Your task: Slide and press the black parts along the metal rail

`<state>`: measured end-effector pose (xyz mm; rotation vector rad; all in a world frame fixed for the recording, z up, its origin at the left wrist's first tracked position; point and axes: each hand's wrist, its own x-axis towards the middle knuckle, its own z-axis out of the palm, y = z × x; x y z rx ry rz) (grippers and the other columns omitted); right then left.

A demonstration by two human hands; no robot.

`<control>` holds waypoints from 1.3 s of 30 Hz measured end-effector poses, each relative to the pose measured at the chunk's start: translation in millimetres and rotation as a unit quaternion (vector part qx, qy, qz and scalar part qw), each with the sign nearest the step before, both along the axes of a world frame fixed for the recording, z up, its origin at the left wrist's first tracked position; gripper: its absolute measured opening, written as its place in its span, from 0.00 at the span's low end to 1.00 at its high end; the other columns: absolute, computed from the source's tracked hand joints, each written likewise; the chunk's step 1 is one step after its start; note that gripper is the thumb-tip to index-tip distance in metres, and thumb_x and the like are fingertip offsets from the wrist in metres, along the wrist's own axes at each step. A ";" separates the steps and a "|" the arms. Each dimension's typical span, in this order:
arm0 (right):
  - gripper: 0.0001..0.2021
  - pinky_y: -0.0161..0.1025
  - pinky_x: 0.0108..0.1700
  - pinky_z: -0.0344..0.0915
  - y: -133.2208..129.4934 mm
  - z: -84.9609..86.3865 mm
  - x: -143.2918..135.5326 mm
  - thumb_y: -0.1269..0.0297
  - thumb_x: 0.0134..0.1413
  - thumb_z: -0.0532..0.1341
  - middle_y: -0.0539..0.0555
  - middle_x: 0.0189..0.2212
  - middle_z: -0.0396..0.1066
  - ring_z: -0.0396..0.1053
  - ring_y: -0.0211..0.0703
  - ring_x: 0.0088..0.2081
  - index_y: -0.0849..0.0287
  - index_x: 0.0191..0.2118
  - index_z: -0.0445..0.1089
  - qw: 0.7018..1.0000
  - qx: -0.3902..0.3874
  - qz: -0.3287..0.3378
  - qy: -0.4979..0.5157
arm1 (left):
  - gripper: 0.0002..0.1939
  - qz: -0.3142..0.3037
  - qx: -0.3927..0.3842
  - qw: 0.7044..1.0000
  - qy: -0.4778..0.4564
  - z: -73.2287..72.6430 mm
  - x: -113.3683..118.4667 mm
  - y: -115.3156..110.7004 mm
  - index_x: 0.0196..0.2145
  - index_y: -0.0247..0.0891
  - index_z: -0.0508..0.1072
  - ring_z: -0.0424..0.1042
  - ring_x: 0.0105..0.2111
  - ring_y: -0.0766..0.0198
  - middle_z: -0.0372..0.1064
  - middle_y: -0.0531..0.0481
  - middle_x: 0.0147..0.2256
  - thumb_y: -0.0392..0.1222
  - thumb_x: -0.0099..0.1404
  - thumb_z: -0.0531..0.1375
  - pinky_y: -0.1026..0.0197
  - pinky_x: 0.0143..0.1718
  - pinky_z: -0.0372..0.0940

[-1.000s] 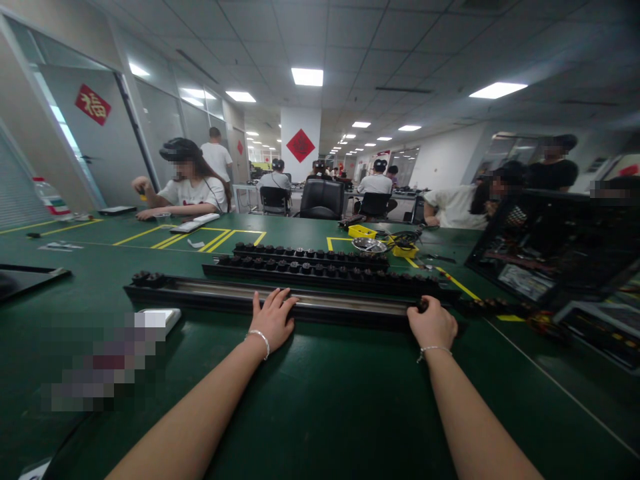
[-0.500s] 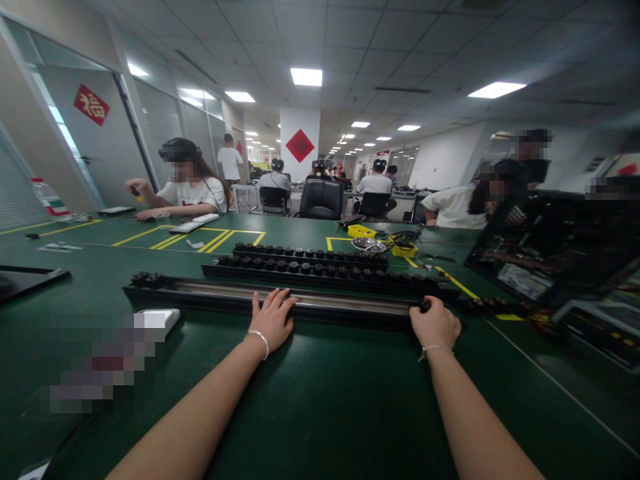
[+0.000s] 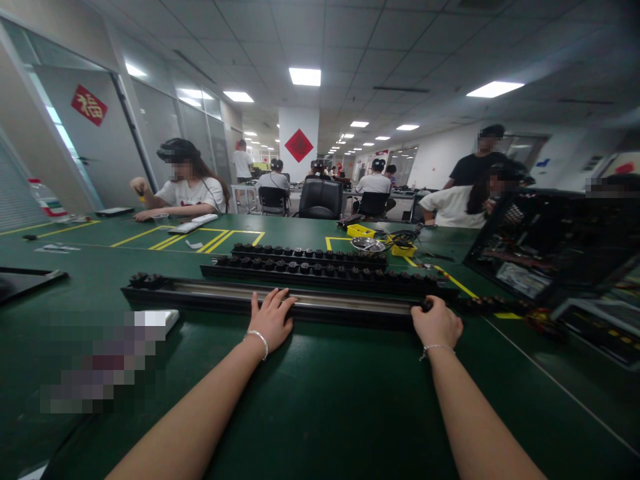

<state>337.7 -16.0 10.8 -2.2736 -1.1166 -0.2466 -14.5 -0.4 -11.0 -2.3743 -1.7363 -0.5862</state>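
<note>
A long black rail (image 3: 345,303) with a pale metal channel lies across the green table. My left hand (image 3: 271,317) rests on its middle with fingers spread. At the rail's right end, my right hand (image 3: 437,323) is closed around a small black knob-like part (image 3: 427,305), mostly covered by the fingers. Two black round parts (image 3: 145,279) sit at the rail's left end. Behind it stand two more black rails (image 3: 320,270) carrying rows of similar round parts.
A metal dish (image 3: 369,245) and a yellow tray (image 3: 361,231) stand beyond the rails. An open computer case (image 3: 545,247) is at the right, a blurred-out device (image 3: 110,360) at the left. A person (image 3: 187,187) sits across the table at the left.
My hands stay nearly where they were. In the background, a standing person at the right has shifted left, and another at the left has moved right.
</note>
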 end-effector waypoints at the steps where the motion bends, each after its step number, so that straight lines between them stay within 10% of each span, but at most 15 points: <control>1: 0.21 0.49 0.51 0.54 0.1 -0.3 0.7 0.60 0.48 0.53 0.61 0.41 0.71 0.66 0.53 0.45 0.61 0.48 0.67 1.000 0.002 -0.002 0.000 | 0.24 -0.001 0.000 1.000 -0.001 0.1 0.0 -0.1 0.53 0.51 0.64 0.51 0.61 0.52 0.56 0.51 0.60 0.40 0.58 0.53 0.32 0.60 0.32; 39: 0.21 0.50 0.52 0.54 2.1 -8.6 18.2 0.59 0.47 0.54 0.60 0.39 0.71 0.65 0.53 0.45 0.60 0.48 0.67 0.999 0.020 -0.026 0.012 | 0.23 -0.003 0.008 1.000 -0.007 -5.0 -1.3 2.5 0.52 0.51 0.64 0.50 0.61 0.53 0.56 0.52 0.60 0.40 0.58 0.53 0.32 0.60 0.29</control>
